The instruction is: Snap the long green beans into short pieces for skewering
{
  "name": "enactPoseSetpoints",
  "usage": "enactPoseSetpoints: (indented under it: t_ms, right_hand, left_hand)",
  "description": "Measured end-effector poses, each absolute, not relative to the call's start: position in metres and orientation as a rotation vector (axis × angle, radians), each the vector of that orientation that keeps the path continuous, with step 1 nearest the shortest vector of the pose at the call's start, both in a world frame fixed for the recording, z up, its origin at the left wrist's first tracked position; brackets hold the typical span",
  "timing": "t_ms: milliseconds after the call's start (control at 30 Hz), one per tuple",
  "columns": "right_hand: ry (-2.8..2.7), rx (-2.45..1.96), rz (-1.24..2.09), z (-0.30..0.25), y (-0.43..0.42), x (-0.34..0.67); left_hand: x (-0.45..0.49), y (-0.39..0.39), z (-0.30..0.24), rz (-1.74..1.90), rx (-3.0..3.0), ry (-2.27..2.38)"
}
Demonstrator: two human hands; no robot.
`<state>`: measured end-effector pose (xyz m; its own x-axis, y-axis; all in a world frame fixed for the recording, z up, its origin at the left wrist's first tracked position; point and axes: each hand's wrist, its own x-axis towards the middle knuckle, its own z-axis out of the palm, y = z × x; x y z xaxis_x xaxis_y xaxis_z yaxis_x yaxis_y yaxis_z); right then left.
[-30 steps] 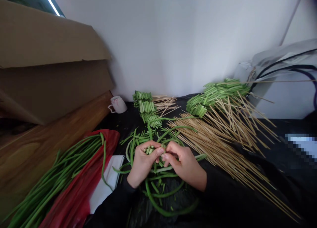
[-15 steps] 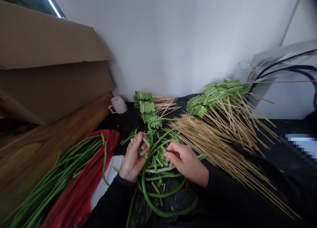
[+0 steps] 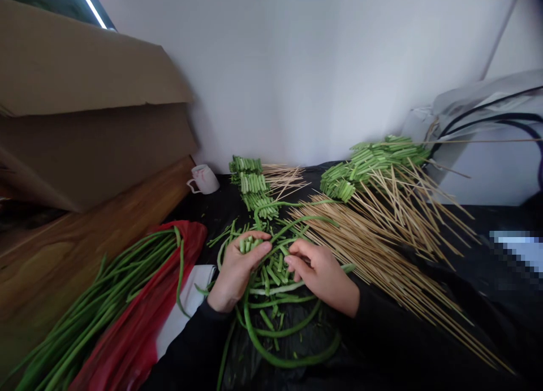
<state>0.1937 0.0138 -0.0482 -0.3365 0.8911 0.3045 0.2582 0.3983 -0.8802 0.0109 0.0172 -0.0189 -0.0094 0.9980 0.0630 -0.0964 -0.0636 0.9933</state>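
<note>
My left hand (image 3: 238, 271) is curled around several short cut pieces of long green bean (image 3: 249, 243), their ends showing between thumb and fingers. My right hand (image 3: 323, 275) is closed in a pinch just to the right; whatever its fingertips hold, if anything, is hidden. Below and between both hands lies a heap of cut bean pieces (image 3: 274, 272). Long uncut beans (image 3: 292, 361) loop around this heap on the black plastic sheet (image 3: 254, 374).
Bare bamboo skewers (image 3: 382, 261) lie to the right. Skewered bean bundles stand at back centre (image 3: 254, 184) and back right (image 3: 382, 159). At left are a white mug (image 3: 204, 179), a red bag (image 3: 131, 323) with whole beans (image 3: 106, 300), and a cardboard box (image 3: 97, 147).
My left hand has turned, its thumb and fingers now reaching rightward over the bean pieces. My right hand stays nearly in place, still pinched.
</note>
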Motion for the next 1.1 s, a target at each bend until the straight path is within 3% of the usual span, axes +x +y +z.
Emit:
enactPoseSetpoints:
  t_ms: [167,467,733,967,1100]
  right_hand:
    - [-1.786,-1.0,1.028,-0.047,0.013,0.193]
    - [-1.697,-0.976,1.216,-0.044,0.012,0.191]
    - [-1.671,-0.963,1.268,-0.044,0.01,0.191]
    - [-1.49,-0.866,1.656,-0.04,0.011,0.189]
    - [-1.402,-0.876,1.558,-0.035,0.02,0.196]
  left_hand:
    - [0.013,0.014,-0.018,1.295,1.709,1.379]
    - [0.016,0.01,-0.021,1.325,1.932,1.479]
    - [0.013,0.01,-0.025,1.267,2.101,1.425]
    - [0.014,0.002,-0.027,1.187,2.357,1.337]
    - [0.017,0.0,-0.024,1.078,2.354,1.258]
